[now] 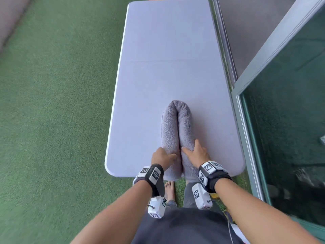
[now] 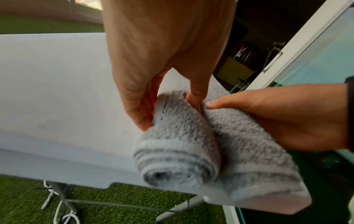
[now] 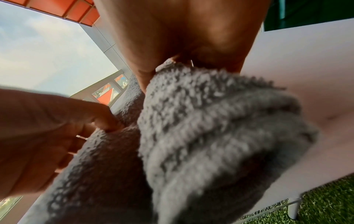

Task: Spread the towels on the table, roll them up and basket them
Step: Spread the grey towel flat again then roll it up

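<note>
Left hand [image 1: 162, 156] gripped the left arm of the rolled grey towel [image 1: 175, 124] at the near table edge, thumb on one side, fingers curled round the other, per left wrist view. Right hand [image 1: 197, 152] gripped the right arm of the same towel, thumb in the groove between the two arms, fingers wrapped over the outer side. Towel was a long roll bent double into a U, both loose ends at the near edge and slightly overhanging it, the bend pointing away toward mid-table. Striped border showed on the left roll end [image 2: 178, 171]. Both arms of the roll lay side by side, touching. White table [image 1: 167, 50] ran lengthwise away from the person. Green turf [image 1: 52, 103] lay left of the table, a glass panel [image 1: 290, 120] close on the right. Bare foot [image 1: 170, 189] stood on the turf under the near edge.
</note>
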